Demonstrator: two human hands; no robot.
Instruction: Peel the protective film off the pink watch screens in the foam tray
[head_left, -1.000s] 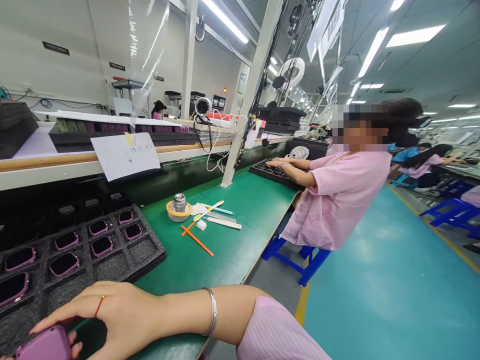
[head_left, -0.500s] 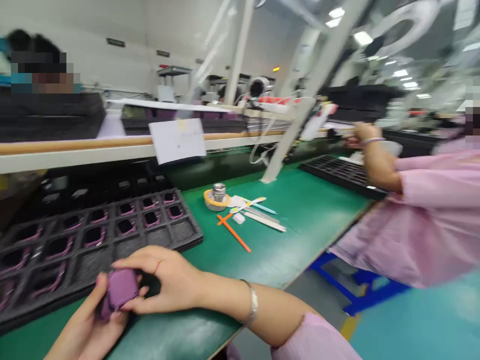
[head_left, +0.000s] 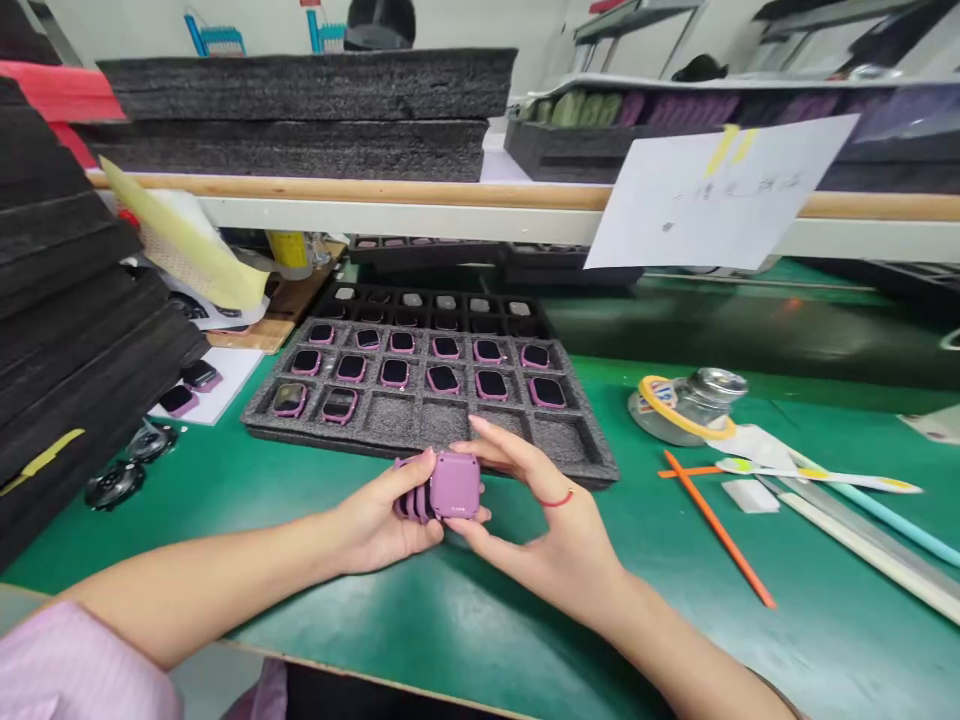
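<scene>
The left hand [head_left: 379, 522] wraps its thumb and fingers around a short stack of purple watch cases [head_left: 458, 486], held over the near side of a green table [head_left: 525, 650]. The right hand [head_left: 561, 525] grips the stack's right end, thumb at the lower edge, fingertips at the upper, forefinger raised. Just beyond is a dark foam tray [head_left: 564, 436]; its far and middle rows each hold six purple watches with dark faces, and its near row shows two at the left. To the right lie crossed orange sticks [head_left: 724, 535], a white block [head_left: 750, 496] and a clear jar [head_left: 709, 395]. Stacked black foam [head_left: 75, 290] rises at left. Farther off, a handwritten sheet [head_left: 712, 200] hangs from a shelf [head_left: 420, 216].
</scene>
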